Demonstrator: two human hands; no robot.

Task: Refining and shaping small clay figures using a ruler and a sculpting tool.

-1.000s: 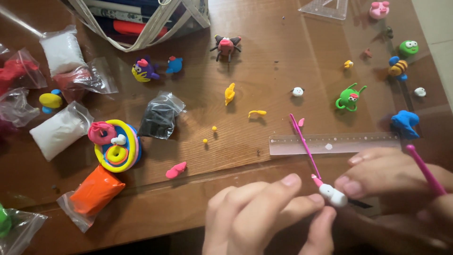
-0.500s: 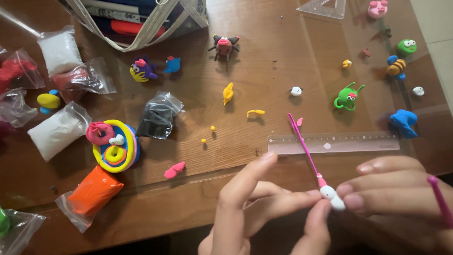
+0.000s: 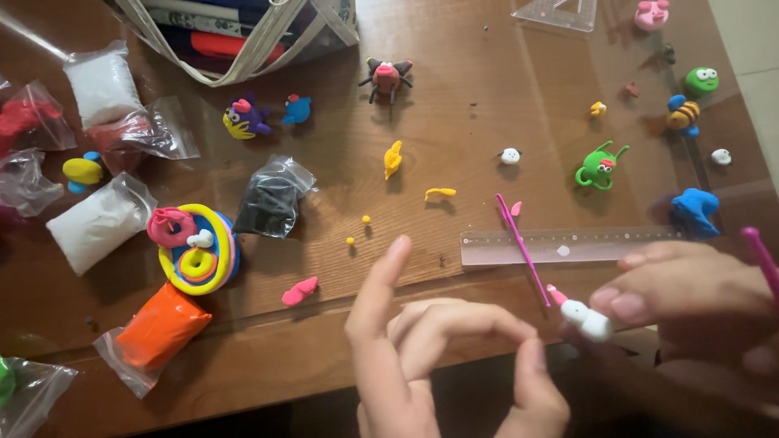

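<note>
My right hand point(image 3: 690, 300) pinches a small white clay piece point(image 3: 588, 320) with a pink tip, just over the table's front edge. A pink stick point(image 3: 763, 258) also rises out of that hand at the right border. My left hand point(image 3: 438, 349) hovers at the bottom centre, a little left of the white piece and apart from it. Its fingers are spread, the forefinger points up, and it holds nothing. A thin pink modelling tool point(image 3: 523, 247) lies across a clear ruler point(image 3: 568, 243) just beyond both hands.
The brown wooden table point(image 3: 454, 113) carries small clay figures: green point(image 3: 599, 169), blue point(image 3: 695, 211), a bee point(image 3: 683, 113). Bags of orange point(image 3: 158, 328), black point(image 3: 272, 199) and white clay point(image 3: 101, 223) lie at left by a coloured ring stack point(image 3: 199, 247). A tote bag point(image 3: 243, 32) stands at the back.
My left hand has let go of the white piece, drawn leftward and spread its fingers. My right hand keeps the piece and has shifted slightly right.
</note>
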